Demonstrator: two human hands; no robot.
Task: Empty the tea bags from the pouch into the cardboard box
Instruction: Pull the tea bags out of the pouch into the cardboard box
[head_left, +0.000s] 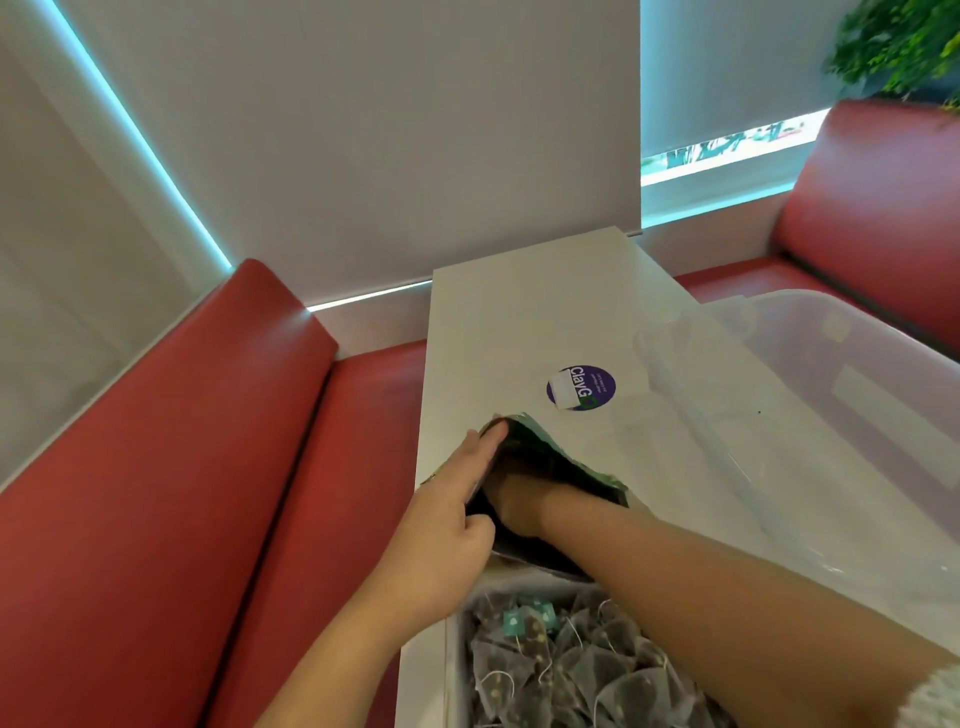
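Note:
A dark pouch (571, 470) with a greenish torn rim lies open on the white table (519, 332), its mouth facing me. My left hand (447, 525) grips the pouch's left edge, fingers along the rim. My right hand (519, 506) is pushed inside the pouch, so its fingers are hidden. Just below the pouch, at the table's near edge, stands a white cardboard box (453, 670) holding several grey pyramid tea bags (576, 670) with strings and teal tags.
A purple round sticker (581, 387) lies on the table past the pouch. A clear plastic bin (831, 415) occupies the right side. Red bench seats (182, 493) flank the table on the left and at the far right. A green plant (898, 47) hangs at the top right.

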